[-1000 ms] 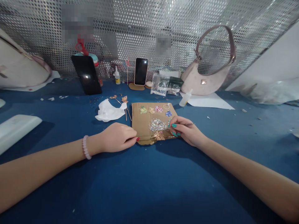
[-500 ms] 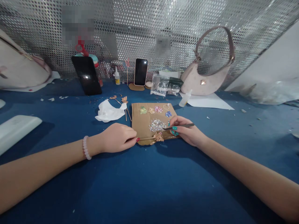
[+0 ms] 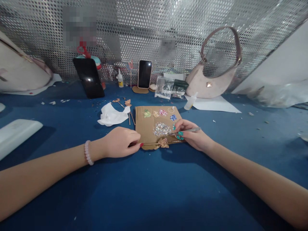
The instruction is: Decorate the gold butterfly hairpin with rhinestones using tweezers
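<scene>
A brown cardboard sheet (image 3: 144, 126) lies on the blue table, carrying small piles of coloured rhinestones (image 3: 158, 113) and a bigger silver pile (image 3: 162, 129). My left hand (image 3: 120, 142) is closed, pinching the stem of a gold butterfly hairpin (image 3: 164, 142) that lies along the cardboard's near edge. My right hand (image 3: 191, 134) is closed on thin metal tweezers (image 3: 191, 130), their tip pointing left at the silver pile.
Behind the cardboard lie a crumpled white tissue (image 3: 111, 115), more gold hairpins (image 3: 128, 104), a glue bottle (image 3: 190, 102), bags of stones (image 3: 168, 87), two propped phones (image 3: 145, 73) and a pink handbag (image 3: 211, 80). A perforated metal screen closes the back.
The tweezers came into sight in my right hand, tip towards the silver pile. The butterfly hairpin slid slightly towards the cardboard's near edge. My left hand has hardly moved.
</scene>
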